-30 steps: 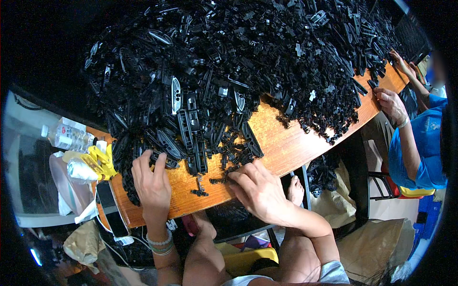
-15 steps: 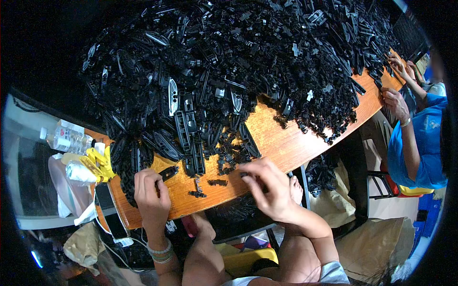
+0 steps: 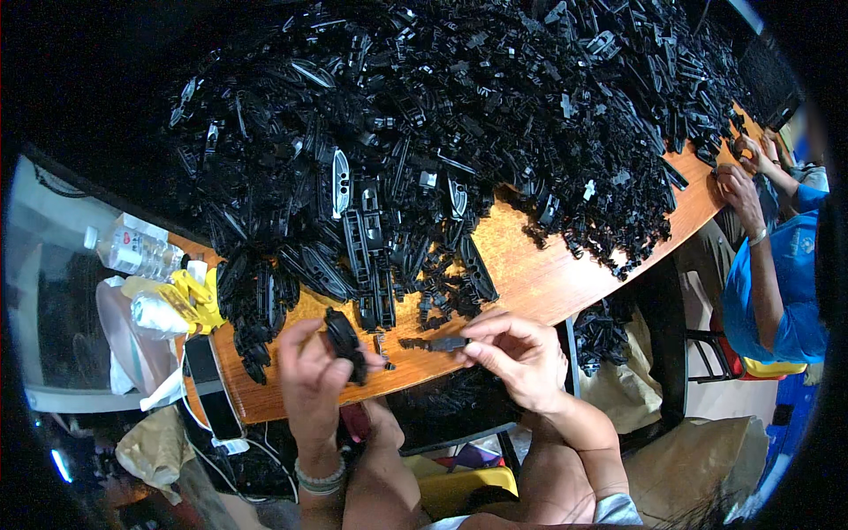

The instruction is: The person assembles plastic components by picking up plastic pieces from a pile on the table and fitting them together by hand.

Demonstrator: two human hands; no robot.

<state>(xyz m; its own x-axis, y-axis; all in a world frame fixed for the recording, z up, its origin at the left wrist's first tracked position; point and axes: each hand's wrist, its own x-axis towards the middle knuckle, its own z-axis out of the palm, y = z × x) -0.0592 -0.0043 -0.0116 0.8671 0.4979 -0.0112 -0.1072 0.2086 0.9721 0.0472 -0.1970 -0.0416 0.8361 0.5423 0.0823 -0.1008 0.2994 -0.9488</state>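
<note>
My left hand grips a curved black plastic part, held upright over the table's near edge. To its right, my right hand pinches a small dark plastic piece between thumb and forefinger. The piece's left end is close to another small dark bit, and I cannot tell whether they touch. A small black clip lies beside my left fingers. Just beyond both hands, several long black parts rest at the front of a big heap of black plastic parts.
The heap covers most of the wooden table. At left are a plastic bottle, a yellow glove-like item and a phone with a cable. A person in blue works at right. A brown paper bag stands below.
My left hand has picked up the curved black part and moved right. My right hand has come slightly lower, its small piece now showing. The whole view has shifted a little.
</note>
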